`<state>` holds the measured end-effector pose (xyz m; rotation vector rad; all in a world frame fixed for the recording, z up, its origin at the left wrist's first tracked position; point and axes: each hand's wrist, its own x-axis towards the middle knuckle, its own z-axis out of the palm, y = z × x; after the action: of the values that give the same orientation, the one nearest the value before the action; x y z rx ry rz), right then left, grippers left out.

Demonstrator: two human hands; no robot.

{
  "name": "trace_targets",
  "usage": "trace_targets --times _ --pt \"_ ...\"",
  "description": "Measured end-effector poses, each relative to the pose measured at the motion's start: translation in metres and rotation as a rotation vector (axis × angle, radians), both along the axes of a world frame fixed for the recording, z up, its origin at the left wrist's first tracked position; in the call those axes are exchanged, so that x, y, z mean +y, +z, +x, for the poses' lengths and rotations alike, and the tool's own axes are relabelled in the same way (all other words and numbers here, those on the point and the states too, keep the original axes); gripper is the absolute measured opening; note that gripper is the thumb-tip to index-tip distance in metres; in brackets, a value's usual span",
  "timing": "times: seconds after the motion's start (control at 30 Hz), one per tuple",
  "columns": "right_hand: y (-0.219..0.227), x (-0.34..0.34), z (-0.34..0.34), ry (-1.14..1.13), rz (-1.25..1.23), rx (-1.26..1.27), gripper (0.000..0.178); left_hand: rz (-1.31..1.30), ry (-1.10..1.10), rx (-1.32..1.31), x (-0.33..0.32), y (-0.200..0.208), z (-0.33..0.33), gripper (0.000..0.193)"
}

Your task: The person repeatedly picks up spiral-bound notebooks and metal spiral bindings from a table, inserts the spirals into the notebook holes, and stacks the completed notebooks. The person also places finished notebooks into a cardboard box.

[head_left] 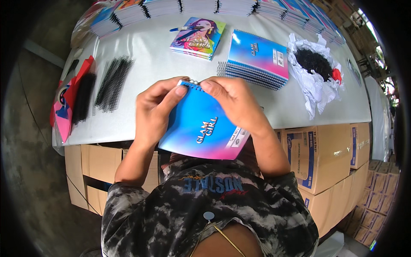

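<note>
- At my far left, a dark bundle [84,98] lies beside a red and pink piece [64,122] on the table [150,51]; a sleeve could catch that piece and drag it off the edge.
- Next come loose black coils [113,83], laid close together. Pulling one out carelessly could hook its neighbours and bend them.
- My left hand [156,103] is closed in a pinch, thumb on the cover near the top corner, fingers curled behind. If this grip slackens, I think the pages could slide out of line.
- The notebook [192,120], blue fading to pink, hangs between both hands in front of me, clear of the table. Pale loops [194,81] show at its upper edge; I can't tell whether they pass through every hole. Forcing a misaligned one could tear the paper.
- Beyond it, pens [186,28] lie on a small stack [209,53]; a knock could roll them off.
- My right hand [229,96] pinches the same edge, thumb in front. Pressing too hard could crease the cover.
- Farther right, a taller notebook stack [257,62] could topple if my elbow bumps it.
</note>
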<state>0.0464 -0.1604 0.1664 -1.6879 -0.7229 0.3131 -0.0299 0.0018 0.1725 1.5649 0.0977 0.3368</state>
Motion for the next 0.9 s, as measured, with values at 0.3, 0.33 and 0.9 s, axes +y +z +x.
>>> trace_targets --times 0.3,0.33,0.9 --pt "-0.025 0.003 0.015 -0.137 0.284 0.221 0.015 -0.154 -0.355 0.01 0.02 -0.024 0.05 0.014" --pt "-0.027 0.004 0.016 -0.148 0.309 0.221 0.015 -0.147 -0.394 0.005 0.021 -0.024 0.056 0.014" --pt "-0.016 -0.032 0.024 -0.388 0.059 -0.126 0.019 -0.135 -0.627 0.104 -0.005 -0.028 0.109 0.016"
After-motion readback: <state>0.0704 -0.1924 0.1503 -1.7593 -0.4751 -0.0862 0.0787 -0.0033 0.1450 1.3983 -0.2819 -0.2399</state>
